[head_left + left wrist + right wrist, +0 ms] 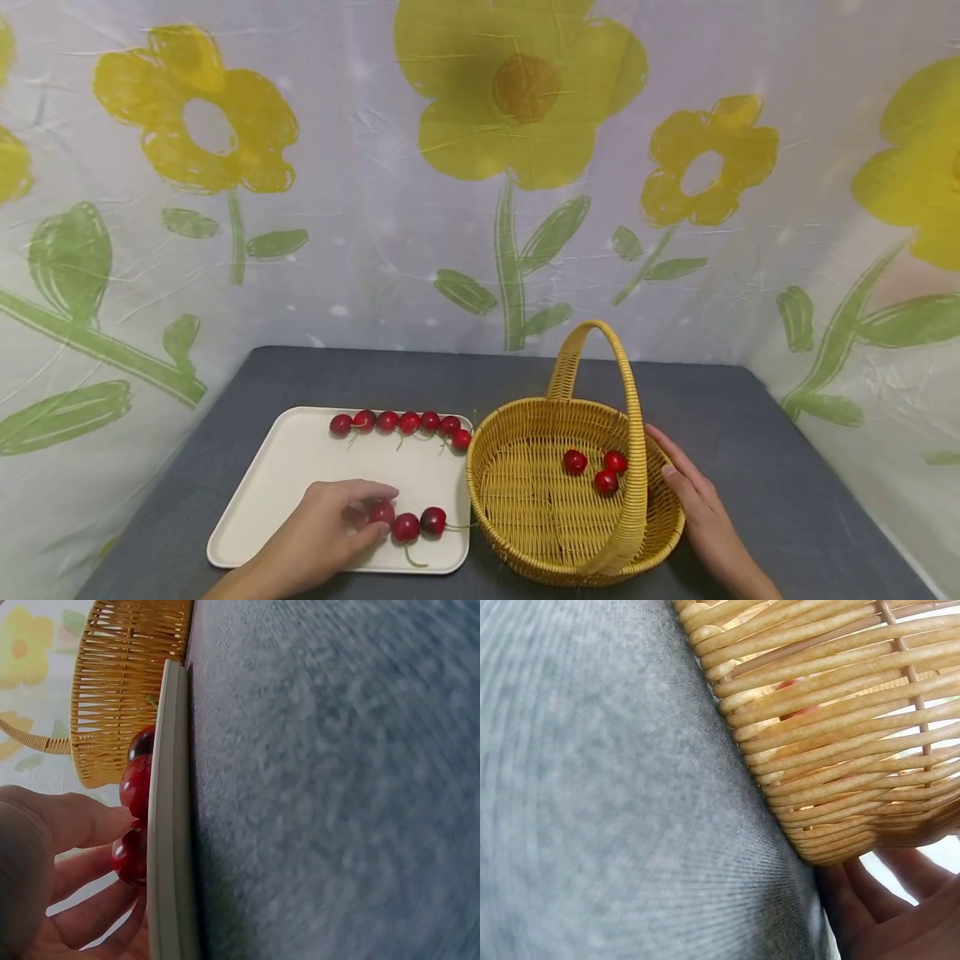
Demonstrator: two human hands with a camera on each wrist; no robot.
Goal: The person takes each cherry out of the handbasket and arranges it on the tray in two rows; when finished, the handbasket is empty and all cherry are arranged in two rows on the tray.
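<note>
At the lower left of the frame, we see the left hand (322, 523) curl thumb and fingers narrowly round the leftmost near cherry (381, 512) on the tray (292, 467); we do best pinching lightly, clear of the neighbouring cherry (407, 528). At lower right, the right hand's (699, 504) nearly straight fingers rest against the basket (525, 560), where gentle pressure should steady it. Farther up, seven cherries (387, 422) line the tray's far edge

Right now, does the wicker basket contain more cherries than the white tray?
No, the head view shows three cherries in the basket, while a longer row lies on the tray.
</note>
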